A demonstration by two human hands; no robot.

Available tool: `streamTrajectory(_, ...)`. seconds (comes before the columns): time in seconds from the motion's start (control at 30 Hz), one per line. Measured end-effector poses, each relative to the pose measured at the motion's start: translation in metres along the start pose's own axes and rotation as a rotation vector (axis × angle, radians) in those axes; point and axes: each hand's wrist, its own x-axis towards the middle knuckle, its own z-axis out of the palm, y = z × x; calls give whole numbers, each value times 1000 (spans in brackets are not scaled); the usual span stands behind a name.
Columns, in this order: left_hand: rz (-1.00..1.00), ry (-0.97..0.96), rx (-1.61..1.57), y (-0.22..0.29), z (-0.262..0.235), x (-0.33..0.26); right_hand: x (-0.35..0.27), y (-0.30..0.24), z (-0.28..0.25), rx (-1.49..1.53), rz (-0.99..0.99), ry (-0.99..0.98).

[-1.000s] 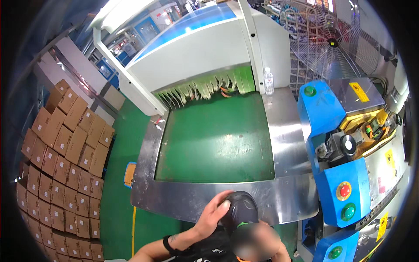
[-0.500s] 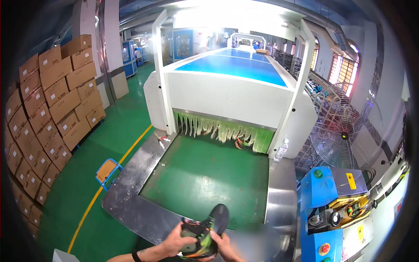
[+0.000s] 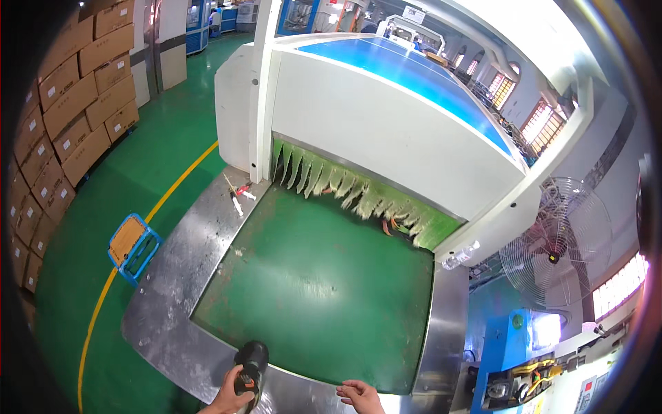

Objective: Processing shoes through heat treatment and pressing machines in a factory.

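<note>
In my left hand (image 3: 226,399) is a dark shoe (image 3: 254,357) with a touch of orange on it, the fingers wrapped round its side. It is held over the near metal edge of the conveyor table (image 3: 169,293), its rounded black end toward the green belt (image 3: 314,276). Much of the shoe lies behind the hand or below the picture's edge. My right hand (image 3: 360,397) is apart from the shoe, over the near edge of the belt, with fingers stretched to the left and nothing seen in them.
A fringed green curtain (image 3: 358,190) hangs across the white machine's opening, with orange-coloured pieces (image 3: 389,225) showing beneath. White syringe-like tubes (image 3: 238,205) lie on the left metal border. A clear bottle (image 3: 460,255) is at right, near a fan (image 3: 554,257). A stool (image 3: 132,241) stands left of the table.
My right hand has let go of the shoe and moved off to the right. With the shoe, my left hand has shifted left. The whole view has tilted and come nearer to the belt.
</note>
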Motion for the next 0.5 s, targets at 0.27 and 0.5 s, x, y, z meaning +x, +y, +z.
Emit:
streamTrajectory(0.27, 652, 193, 853, 53, -26, 267, 205, -162, 56, -666, -506, 12)
streamTrajectory(0.5, 611, 166, 886, 19, -48, 345, 507, -334, 37, -1973, -1472, 439)
